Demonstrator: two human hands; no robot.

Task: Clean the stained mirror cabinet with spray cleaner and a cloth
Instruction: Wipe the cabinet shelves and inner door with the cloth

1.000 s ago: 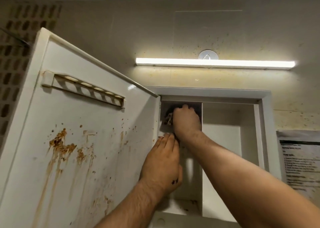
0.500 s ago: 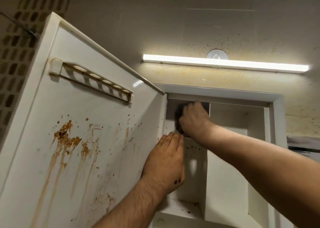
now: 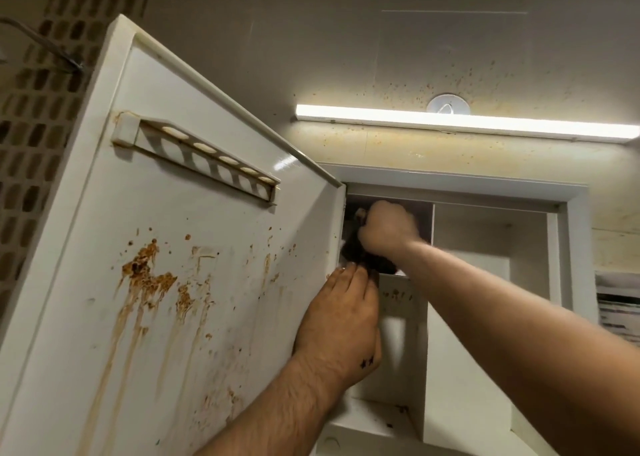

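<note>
Mirror cabinet (image 3: 571, 248) wall-mounted overhead, door (image 3: 214, 282) swung open to left. Looks mid-wipe in top-left compartment: right hand (image 3: 386, 229) fisted round dark cloth (image 3: 353, 255); left hand (image 3: 341, 320) flat, fingers straight, steadying door edge. Next, probably: down to specks (image 3: 398, 296) below, then door's heavy brown drip stains (image 3: 145, 275). No spray bottle visible.

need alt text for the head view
The right hand grips a dark cloth inside the upper left compartment of an open white cabinet. The left hand rests flat near the hinge edge of the door, whose inner face is streaked with brown stains.
</note>
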